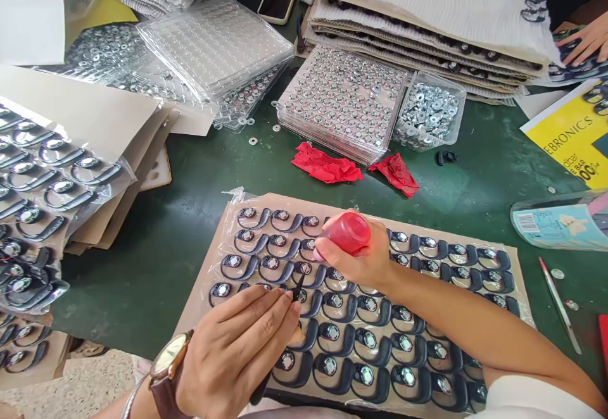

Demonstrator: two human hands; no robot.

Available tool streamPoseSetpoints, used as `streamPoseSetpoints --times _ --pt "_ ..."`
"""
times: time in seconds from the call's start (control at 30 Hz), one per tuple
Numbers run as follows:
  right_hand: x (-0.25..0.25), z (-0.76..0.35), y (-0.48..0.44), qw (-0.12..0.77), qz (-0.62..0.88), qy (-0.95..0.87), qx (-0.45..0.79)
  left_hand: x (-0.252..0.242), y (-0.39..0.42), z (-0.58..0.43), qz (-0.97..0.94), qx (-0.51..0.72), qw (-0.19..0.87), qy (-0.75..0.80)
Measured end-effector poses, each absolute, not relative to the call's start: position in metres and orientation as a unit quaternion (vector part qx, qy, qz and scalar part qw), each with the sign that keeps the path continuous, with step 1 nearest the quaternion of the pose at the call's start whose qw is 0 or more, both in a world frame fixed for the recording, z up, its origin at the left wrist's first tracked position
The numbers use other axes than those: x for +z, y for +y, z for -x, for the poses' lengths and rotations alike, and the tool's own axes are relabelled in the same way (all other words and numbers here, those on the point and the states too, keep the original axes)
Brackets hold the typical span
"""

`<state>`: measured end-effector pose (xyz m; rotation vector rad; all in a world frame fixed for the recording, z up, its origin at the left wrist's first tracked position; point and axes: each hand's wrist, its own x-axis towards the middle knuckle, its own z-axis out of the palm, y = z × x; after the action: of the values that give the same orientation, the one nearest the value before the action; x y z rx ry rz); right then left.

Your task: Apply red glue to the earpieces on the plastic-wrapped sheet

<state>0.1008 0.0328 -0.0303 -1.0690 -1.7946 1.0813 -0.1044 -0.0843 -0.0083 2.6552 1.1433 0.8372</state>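
Observation:
My left hand (242, 343), with a watch on the wrist, is closed on black tweezers (299, 287). Their pointed tip reaches one of the black earhook pieces with a round silver speaker (304, 269). In my right hand (365, 261) is a red squeeze bottle (349, 232), tilted over the same rows; its nozzle is hidden by the fingers. Both hands are above a brown cardboard sheet (216, 245) under clear film, on which rows of these black earhooks (368, 340) lie. Part of the rows is hidden by my right forearm.
Behind the sheet are a stack of trays of silver speakers (342, 96), a clear box of metal washers (432, 112) and red cloth scraps (327, 164). More earhook sheets (57, 166) are stacked left. A thin stick (560, 305) lies right. Another person's hand (589, 42) is at upper right.

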Motion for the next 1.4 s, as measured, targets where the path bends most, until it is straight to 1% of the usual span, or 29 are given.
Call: streamPoseSetpoints --times 0.17,0.4,0.53,0.67,0.87,1.23,1.3,1.4 --pt "-0.03 -0.099 0.033 0.373 0.42 -0.722 0.403 -0.009 -0.084 0.105 -0.879 0.279 0.066 0.38" --pt "-0.027 -0.1 0.035 0.363 0.423 -0.725 0.404 -0.002 -0.077 0.105 -0.88 0.273 0.068 0.383" --pt "-0.025 -0.102 0.035 0.345 0.421 -0.73 0.415 0.003 -0.069 0.103 -0.872 0.291 0.089 0.384" --pt "-0.026 -0.102 0.034 0.354 0.42 -0.72 0.424 0.004 -0.065 0.103 -0.861 0.306 0.11 0.39" --pt "-0.029 -0.102 0.031 0.343 0.418 -0.716 0.441 0.006 -0.06 0.103 -0.836 0.334 0.148 0.409" --pt "-0.03 -0.101 0.033 0.377 0.35 -0.749 0.417 0.008 -0.043 0.107 -0.764 0.361 0.231 0.482" --pt "-0.024 -0.102 0.035 0.382 0.353 -0.733 0.438 0.009 -0.044 0.108 -0.761 0.363 0.229 0.487" --pt "-0.011 -0.106 0.032 0.362 0.36 -0.688 0.516 0.011 -0.052 0.11 -0.792 0.366 0.183 0.453"
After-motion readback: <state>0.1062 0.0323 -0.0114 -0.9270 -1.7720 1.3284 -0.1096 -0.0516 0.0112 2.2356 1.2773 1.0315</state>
